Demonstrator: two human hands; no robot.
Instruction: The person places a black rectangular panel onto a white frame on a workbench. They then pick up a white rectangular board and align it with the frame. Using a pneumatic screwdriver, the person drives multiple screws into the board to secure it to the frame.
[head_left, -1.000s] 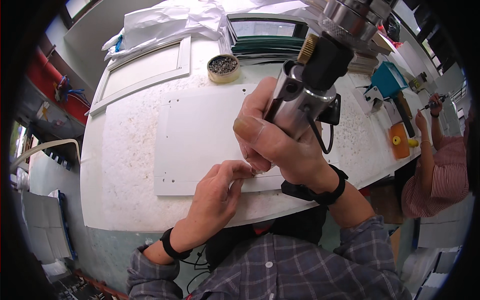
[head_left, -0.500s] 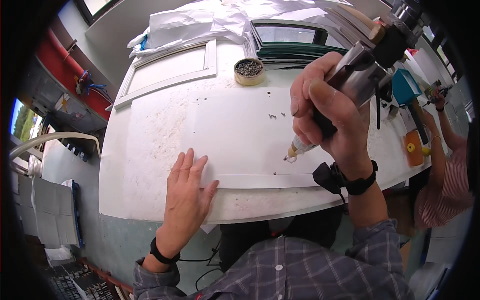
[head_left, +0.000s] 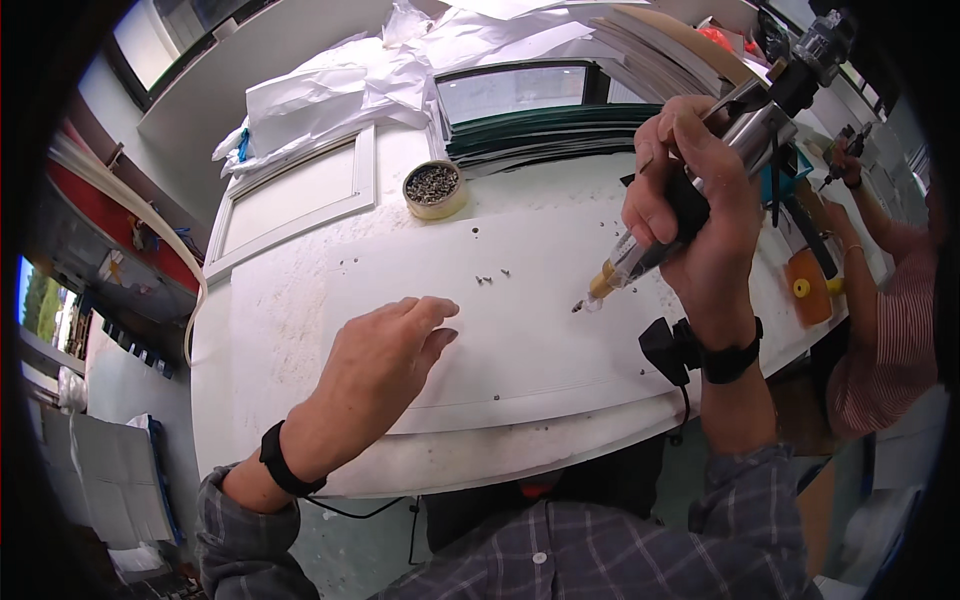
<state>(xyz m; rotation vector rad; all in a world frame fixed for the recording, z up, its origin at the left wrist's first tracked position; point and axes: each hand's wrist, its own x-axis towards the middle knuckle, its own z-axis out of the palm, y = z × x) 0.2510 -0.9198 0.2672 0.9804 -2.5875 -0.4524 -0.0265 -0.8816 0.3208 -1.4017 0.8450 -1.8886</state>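
A white panel (head_left: 540, 340) lies on the white table in front of me, with small dark screws or holes along its edges. Some loose screws (head_left: 485, 280) rest on its middle. My left hand (head_left: 385, 360) is raised over the panel's left part, fingers bent and thumb apart, with nothing visible in it. In my right hand (head_left: 705, 220) is a power screwdriver (head_left: 660, 225), held tilted. Its tip, in a clear sleeve with a yellow collar, hovers above the panel. A round tub of screws (head_left: 434, 190) stands beyond the panel.
A white frame (head_left: 290, 205) lies at the far left, near crumpled white sheets (head_left: 330, 90). Stacked dark green-edged frames (head_left: 545, 135) stand at the back. At the right are an orange block (head_left: 808, 285) and a co-worker's arm (head_left: 868, 290). A pale hose (head_left: 150, 215) curves at left.
My left hand has lifted off the panel's edge and moved toward the loose screws, its fingers bending. The screwdriver has stayed over the panel. The view has shifted.
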